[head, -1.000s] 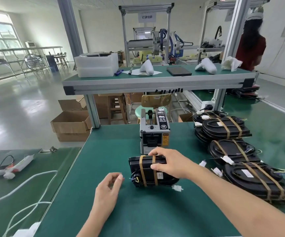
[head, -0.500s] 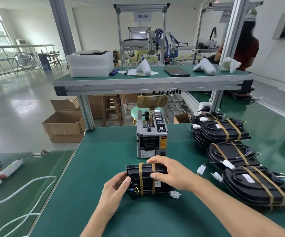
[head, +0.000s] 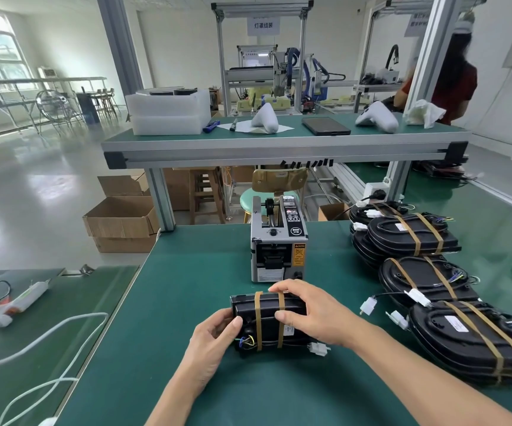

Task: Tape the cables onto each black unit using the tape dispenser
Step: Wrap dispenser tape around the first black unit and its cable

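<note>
head view: just in front of the tape dispenser (head: 278, 241), both hands grip a black unit (head: 268, 324) already wearing two tape bands; left hand (head: 211, 342) and right hand (head: 313, 315) fingers curl round it. taped units (head: 439, 278) stack right of the dispenser, none visibly untaped.

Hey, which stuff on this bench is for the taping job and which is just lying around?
Job: black unit held by left hand and right hand; tape dispenser; taped units.
Lying about: glue gun, white cable, cardboard boxes, phone.
</note>
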The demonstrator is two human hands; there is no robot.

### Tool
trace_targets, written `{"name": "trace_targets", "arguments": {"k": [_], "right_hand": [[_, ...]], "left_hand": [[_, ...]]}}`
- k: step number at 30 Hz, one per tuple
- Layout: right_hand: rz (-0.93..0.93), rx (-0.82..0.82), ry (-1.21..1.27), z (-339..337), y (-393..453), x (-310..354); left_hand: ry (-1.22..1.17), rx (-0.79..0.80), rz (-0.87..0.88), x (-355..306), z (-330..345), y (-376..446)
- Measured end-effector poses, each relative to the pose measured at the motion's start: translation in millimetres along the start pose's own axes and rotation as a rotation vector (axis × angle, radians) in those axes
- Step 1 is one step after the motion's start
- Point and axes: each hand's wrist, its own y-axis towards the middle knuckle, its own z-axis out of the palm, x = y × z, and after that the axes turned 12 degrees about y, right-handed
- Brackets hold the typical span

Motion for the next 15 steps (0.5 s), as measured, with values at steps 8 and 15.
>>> {"name": "trace_targets", "arguments": {"k": [8, 15], "right_hand": [[0.086, -0.056, 0.164, -4.7, 8.2, 8.9], [0.295, -0.304, 0.461, -10.0, 58.0, 12.8]], "left_hand": [[-0.023, -0.026, -0.044, 2.4, 2.7, 0.4], [0.027, -0.05, -0.037, 7.1, 3.5, -0.9]]}}
